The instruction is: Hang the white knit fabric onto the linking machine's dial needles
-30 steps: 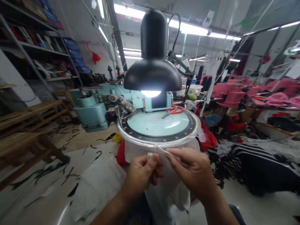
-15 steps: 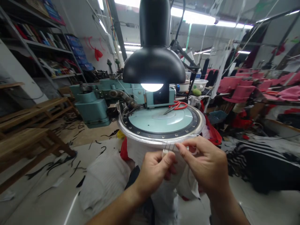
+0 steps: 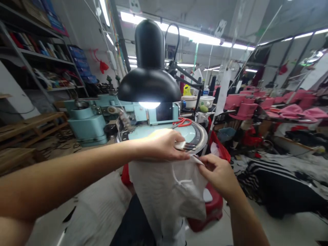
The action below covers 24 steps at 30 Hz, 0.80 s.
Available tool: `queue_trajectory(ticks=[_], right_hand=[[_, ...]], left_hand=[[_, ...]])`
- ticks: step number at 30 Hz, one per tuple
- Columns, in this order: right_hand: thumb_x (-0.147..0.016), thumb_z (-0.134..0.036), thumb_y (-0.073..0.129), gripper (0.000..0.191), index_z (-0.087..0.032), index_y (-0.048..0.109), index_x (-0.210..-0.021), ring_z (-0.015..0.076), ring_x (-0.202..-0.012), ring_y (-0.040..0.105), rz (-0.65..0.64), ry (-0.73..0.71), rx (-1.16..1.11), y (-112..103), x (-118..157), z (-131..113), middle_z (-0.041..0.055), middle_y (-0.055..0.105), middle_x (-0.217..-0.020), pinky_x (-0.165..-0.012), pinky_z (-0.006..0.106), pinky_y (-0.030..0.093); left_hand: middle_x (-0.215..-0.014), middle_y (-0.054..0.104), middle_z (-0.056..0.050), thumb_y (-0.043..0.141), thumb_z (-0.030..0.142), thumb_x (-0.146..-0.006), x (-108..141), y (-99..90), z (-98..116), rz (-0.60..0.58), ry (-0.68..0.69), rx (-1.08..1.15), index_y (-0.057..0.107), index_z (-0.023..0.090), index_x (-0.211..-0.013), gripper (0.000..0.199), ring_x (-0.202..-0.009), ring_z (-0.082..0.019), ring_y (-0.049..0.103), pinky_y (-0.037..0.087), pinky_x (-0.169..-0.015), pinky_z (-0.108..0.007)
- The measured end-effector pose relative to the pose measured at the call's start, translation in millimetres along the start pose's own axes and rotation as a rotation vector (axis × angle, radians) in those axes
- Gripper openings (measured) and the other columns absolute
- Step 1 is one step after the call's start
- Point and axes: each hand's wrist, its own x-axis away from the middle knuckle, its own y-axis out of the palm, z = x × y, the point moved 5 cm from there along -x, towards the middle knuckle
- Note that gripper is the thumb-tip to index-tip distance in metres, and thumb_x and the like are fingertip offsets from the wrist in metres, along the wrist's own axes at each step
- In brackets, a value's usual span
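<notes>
My left hand [image 3: 165, 145] reaches across the front of the round dial [image 3: 201, 138], closed on a small white tool [image 3: 180, 145] with several thin metal prongs pointing right. Its lower fingers touch the edge of the white fabric [image 3: 164, 184]. To the right, my right hand [image 3: 216, 171] pinches the same fabric at its upper edge. The cloth hangs from the dial's front rim down over my lap. Behind my hands, red-handled scissors [image 3: 184, 122] lie on the dial, under the lit black lamp [image 3: 150, 85].
A teal machine part [image 3: 88, 126] stands left of the dial. Wooden benches [image 3: 38, 128] are at the far left. Beneath the fabric at right is a red stool [image 3: 214, 208]. Striped dark cloth [image 3: 276, 184] lies on the right.
My left hand has moved up over the dial with the pronged tool, now turned sideways. My right hand now pinches the fabric, which is raised and spread. The view has shifted right.
</notes>
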Motion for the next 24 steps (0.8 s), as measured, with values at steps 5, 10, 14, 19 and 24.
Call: queue_trajectory(ticks=[5,10,14,19,24], right_hand=[[-0.078,-0.036,0.071,0.023,-0.015,0.067,-0.088,0.0142,-0.053,0.06,-0.13,0.166,-0.488,-4,8,21,0.0007,0.065,-0.063,-0.049,0.024,0.048],[-0.078,-0.035,0.075,0.019,-0.017,0.076,-0.084,0.0169,-0.067,0.068,-0.062,-0.015,-0.483,7,-2,-8,0.0039,0.075,-0.075,-0.059,0.024,0.052],[-0.078,-0.032,0.075,0.015,-0.017,0.077,-0.082,0.0159,-0.067,0.067,0.133,-0.054,-0.506,4,-9,-10,0.0043,0.075,-0.076,-0.06,0.024,0.053],[-0.079,-0.034,0.072,0.018,-0.016,0.069,-0.079,0.0115,-0.057,0.055,0.138,-0.012,-0.487,0,-17,9,0.0006,0.065,-0.067,-0.05,0.021,0.043],[-0.072,-0.042,0.076,0.028,-0.017,0.063,-0.076,0.0096,-0.044,0.047,-0.03,0.198,-0.598,0,-20,44,-0.0045,0.055,-0.052,-0.043,0.02,0.037]], left_hand=[[-0.077,0.064,0.0,0.071,0.043,-0.076,-14,15.6,-11,-0.115,-0.008,0.092,0.068,0.018,-0.074,0.025,-0.07,-0.016,0.057,0.039,-0.064,-0.024],[-0.079,0.062,-0.001,0.073,0.049,-0.075,-17,12.4,-12,-0.148,0.035,0.087,0.067,0.017,-0.075,0.032,-0.072,-0.016,0.056,0.04,-0.066,-0.023],[-0.075,0.06,0.0,0.07,0.045,-0.078,-22,11.4,-10,-0.217,0.032,0.086,0.066,0.017,-0.077,0.028,-0.069,-0.015,0.054,0.039,-0.063,-0.023],[-0.071,0.061,0.002,0.067,0.024,-0.071,-28,11.4,-3,-0.211,0.013,0.021,0.064,0.017,-0.068,0.008,-0.067,-0.014,0.055,0.04,-0.064,-0.023],[-0.073,0.063,0.002,0.062,0.017,-0.068,-31,14.8,0,-0.179,0.045,0.05,0.061,0.017,-0.069,0.002,-0.065,-0.013,0.055,0.04,-0.063,-0.023]])
